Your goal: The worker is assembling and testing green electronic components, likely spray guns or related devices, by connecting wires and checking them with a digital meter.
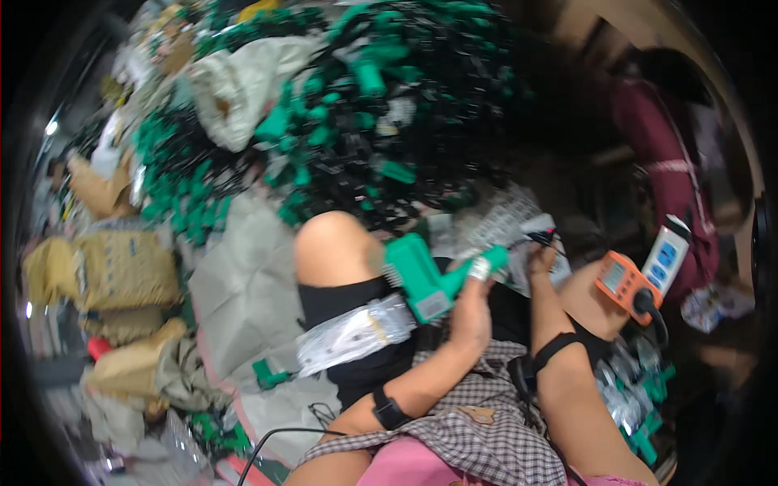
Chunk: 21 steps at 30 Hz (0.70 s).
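Here, left grip (471,306) wrapped around green tool (420,279); right grip (544,261) at blurred dark piece (541,236), can't tell if pinching.

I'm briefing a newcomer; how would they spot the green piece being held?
Find the big heap of green and black pieces at the picture's top. Below it, the left hand grips a chunky, angled green piece. Unlike the heaped ones, it is in the hand, its pale label showing.

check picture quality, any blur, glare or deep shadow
Head view: blur softens the green tool in the left hand and the green-and-black pile; shine whitens the clear plastic bag; deep shadow hides detail right of the pile; the corners are black.
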Motion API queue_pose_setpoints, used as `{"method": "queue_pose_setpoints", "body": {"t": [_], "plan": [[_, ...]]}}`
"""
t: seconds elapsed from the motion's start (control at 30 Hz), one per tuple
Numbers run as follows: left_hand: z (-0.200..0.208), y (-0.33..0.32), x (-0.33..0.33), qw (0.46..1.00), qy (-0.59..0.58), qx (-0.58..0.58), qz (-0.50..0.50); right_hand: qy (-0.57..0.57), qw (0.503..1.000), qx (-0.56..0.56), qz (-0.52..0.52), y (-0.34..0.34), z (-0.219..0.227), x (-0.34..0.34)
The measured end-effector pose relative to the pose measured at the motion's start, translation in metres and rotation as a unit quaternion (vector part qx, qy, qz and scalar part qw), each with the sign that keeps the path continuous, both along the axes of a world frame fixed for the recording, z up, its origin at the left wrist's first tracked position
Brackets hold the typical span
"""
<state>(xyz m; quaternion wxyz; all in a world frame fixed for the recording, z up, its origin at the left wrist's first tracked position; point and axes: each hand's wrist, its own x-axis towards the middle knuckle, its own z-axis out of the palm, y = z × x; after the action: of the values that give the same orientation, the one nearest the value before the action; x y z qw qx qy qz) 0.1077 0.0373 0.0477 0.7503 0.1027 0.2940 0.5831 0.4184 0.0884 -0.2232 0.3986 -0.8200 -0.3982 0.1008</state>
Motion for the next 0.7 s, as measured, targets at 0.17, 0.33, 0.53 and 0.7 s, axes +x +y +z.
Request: {"method": "queue_pose_setpoints", "body": {"t": [0.17, 0.33, 0.53, 0.7], "plan": [[0.005, -0.003, -0.037, 0.993, 0.052, -0.090, 0.048, -0.016, 0.998, -0.055, -0.014, 0.024, 0.059, -0.134], [0.042, 0.002, -0.040, 0.995, 0.081, -0.058, 0.011, -0.226, 0.956, 0.185, -0.019, 0.034, 0.150, -0.119], [0.089, 0.011, -0.073, 0.982, -0.096, 0.021, 0.162, -0.087, 0.987, 0.088, 0.101, 0.030, 0.235, -0.168], [0.146, -0.009, -0.207, 0.925, -0.038, 0.190, 0.328, 0.181, 0.870, -0.088, 0.450, -0.030, 0.313, -0.274]]}}
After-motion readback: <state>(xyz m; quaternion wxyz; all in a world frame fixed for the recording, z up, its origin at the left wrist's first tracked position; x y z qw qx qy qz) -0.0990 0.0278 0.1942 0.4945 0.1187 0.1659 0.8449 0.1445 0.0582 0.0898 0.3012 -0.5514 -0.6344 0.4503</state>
